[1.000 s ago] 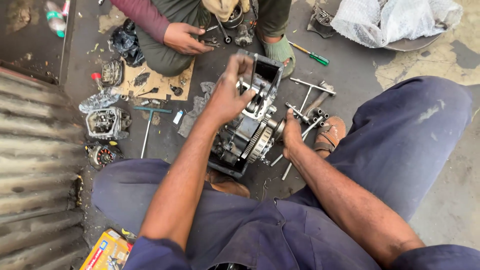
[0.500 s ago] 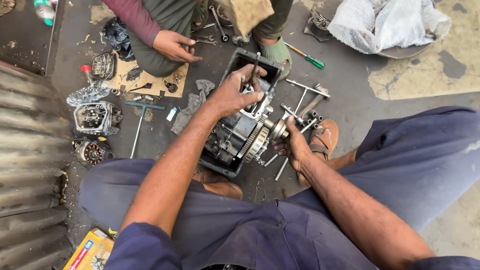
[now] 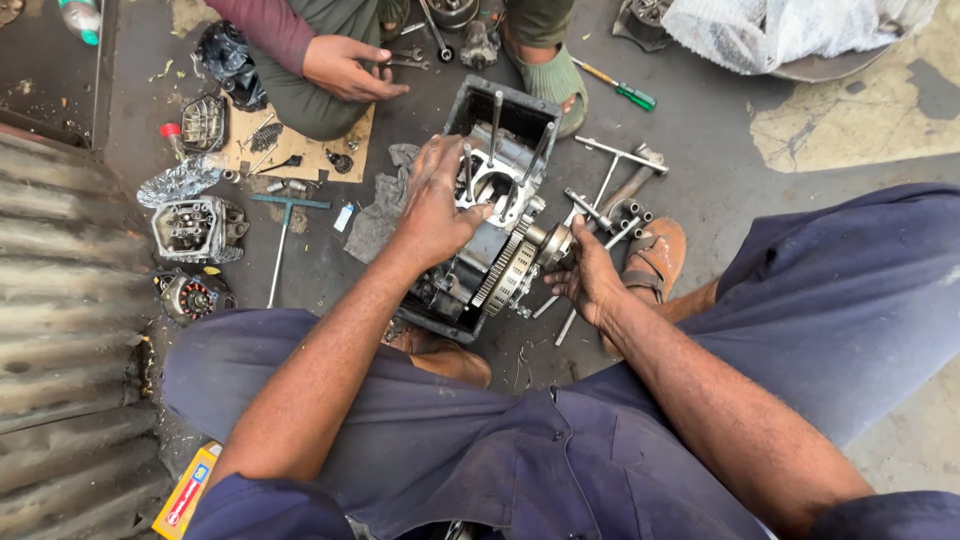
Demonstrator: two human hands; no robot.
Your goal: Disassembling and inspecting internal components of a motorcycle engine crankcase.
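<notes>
A greasy motorcycle engine block (image 3: 492, 215) stands on the concrete floor between my knees, with long studs rising around its cylinder opening. My left hand (image 3: 437, 205) lies over the top of the block and grips it beside the studs. My right hand (image 3: 583, 275) sits against the block's right side, fingers on the round metal clutch part (image 3: 551, 243) next to the toothed gear (image 3: 508, 272). Both my legs are in blue trousers.
Another person squats opposite, one hand (image 3: 347, 68) over a cardboard sheet (image 3: 258, 150) with small parts. A T-handle wrench (image 3: 281, 231), a cylinder head (image 3: 197, 228), a rag (image 3: 382, 210), loose spanners (image 3: 612, 195) and a green screwdriver (image 3: 619, 88) lie around. Corrugated metal (image 3: 60, 320) is at left.
The view has shifted, and the engine now sits more centred. My left hand stays on top of the block; my right hand stays at the clutch side.
</notes>
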